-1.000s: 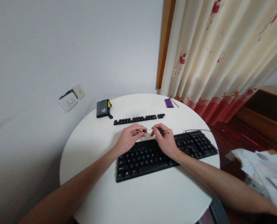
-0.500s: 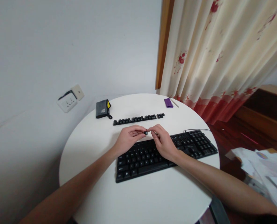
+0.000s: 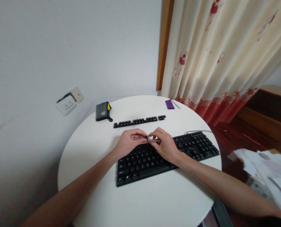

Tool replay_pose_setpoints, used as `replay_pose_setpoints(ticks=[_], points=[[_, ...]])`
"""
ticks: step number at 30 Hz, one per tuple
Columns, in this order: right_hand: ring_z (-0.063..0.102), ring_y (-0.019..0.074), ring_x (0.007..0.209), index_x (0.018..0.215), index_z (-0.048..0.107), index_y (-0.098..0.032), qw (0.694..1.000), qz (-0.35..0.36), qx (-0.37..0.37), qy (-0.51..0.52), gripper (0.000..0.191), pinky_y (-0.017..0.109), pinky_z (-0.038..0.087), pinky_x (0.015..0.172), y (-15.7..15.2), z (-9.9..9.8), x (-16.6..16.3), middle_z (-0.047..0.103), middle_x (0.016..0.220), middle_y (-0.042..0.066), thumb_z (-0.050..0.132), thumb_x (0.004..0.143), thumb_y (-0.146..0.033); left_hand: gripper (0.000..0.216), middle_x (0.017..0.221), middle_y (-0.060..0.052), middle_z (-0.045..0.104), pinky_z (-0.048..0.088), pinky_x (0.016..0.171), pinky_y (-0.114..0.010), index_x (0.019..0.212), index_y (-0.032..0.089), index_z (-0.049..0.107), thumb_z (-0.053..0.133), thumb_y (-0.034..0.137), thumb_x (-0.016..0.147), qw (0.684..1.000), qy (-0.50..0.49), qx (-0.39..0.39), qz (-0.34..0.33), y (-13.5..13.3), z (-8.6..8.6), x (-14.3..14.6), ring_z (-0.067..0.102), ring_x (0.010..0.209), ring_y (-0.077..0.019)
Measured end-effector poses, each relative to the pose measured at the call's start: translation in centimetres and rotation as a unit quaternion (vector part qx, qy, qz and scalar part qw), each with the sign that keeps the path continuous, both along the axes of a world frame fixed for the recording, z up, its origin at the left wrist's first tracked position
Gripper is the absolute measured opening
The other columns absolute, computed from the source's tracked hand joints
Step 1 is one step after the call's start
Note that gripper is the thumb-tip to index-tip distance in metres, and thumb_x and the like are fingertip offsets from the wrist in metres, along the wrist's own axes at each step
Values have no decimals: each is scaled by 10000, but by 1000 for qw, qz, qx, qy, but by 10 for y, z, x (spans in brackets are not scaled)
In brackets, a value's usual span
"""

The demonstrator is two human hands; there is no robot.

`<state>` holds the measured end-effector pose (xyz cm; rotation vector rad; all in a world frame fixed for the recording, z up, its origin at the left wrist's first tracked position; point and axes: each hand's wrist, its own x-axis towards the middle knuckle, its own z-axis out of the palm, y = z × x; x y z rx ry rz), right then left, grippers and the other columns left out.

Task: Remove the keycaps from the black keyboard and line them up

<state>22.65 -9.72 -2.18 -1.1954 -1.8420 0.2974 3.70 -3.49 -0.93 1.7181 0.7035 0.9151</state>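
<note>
A black keyboard lies on the round white table. Both my hands hover over its top row and meet in the middle. My left hand pinches a small dark keycap between thumb and fingers. My right hand is closed too, its fingertips touching the same keycap; a thin tool may be in it but I cannot make it out. A row of removed black keycaps lies in a line on the table just beyond my hands.
A grey pouch with a yellow tab sits at the back left of the table. A purple item with a thin stick lies at the back right. The keyboard cable loops right. Curtain, papers on the right.
My hands have come closer together and slightly lower over the keyboard's top row. The thin wire tool seen in my right hand a second ago no longer shows.
</note>
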Motion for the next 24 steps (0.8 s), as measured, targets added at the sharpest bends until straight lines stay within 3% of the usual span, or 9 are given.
replay_pose_setpoints(ticks=[3, 6, 9, 13, 18, 24], points=[[555, 134, 701, 966, 676, -215, 1000, 4, 4, 0, 90, 247, 433, 635, 1, 2, 0, 578, 860, 14, 658, 880, -197, 211, 895, -67, 741, 585, 796, -316, 882, 138, 722, 792, 262, 727, 1000, 0, -4, 8, 1, -1, 0, 707, 811, -188], [547, 134, 683, 953, 687, -203, 1000, -16, 17, 3, 88, 250, 435, 639, 7, 11, 9, 587, 838, 12, 684, 865, -216, 285, 996, -111, 741, 566, 673, -285, 1030, 131, 686, 676, 358, 859, 999, -34, 1, 36, 3, -1, -2, 701, 741, -172], [543, 134, 660, 941, 703, -178, 996, -76, 42, -3, 106, 256, 432, 644, 25, 25, 36, 614, 810, 14, 702, 848, -230, 376, 986, -143, 734, 511, 555, -255, 1059, 108, 652, 504, 439, 961, 993, -77, -3, 86, 6, 1, -3, 676, 647, -154], [575, 154, 670, 892, 727, -152, 982, -177, 26, -54, 133, 268, 425, 653, 63, 33, 88, 676, 797, 32, 708, 824, -265, 410, 811, -113, 720, 451, 481, -228, 967, 91, 654, 477, 461, 968, 987, -93, -24, 131, 8, 2, -5, 634, 558, -138], [644, 182, 744, 915, 758, -148, 952, -229, -141, -147, 184, 257, 424, 665, 102, 12, 128, 738, 851, 62, 708, 808, -288, 411, 696, -68, 682, 438, 470, -225, 918, 98, 664, 490, 468, 960, 988, -85, -22, 124, 9, 1, -5, 612, 517, -128], [674, 200, 728, 910, 786, -140, 938, -227, -195, -174, 194, 247, 427, 635, 126, -12, 132, 758, 853, 90, 735, 752, -240, 406, 646, -42, 654, 426, 466, -219, 892, 108, 670, 485, 462, 964, 989, -81, -13, 126, 10, -1, -7, 591, 492, -115]])
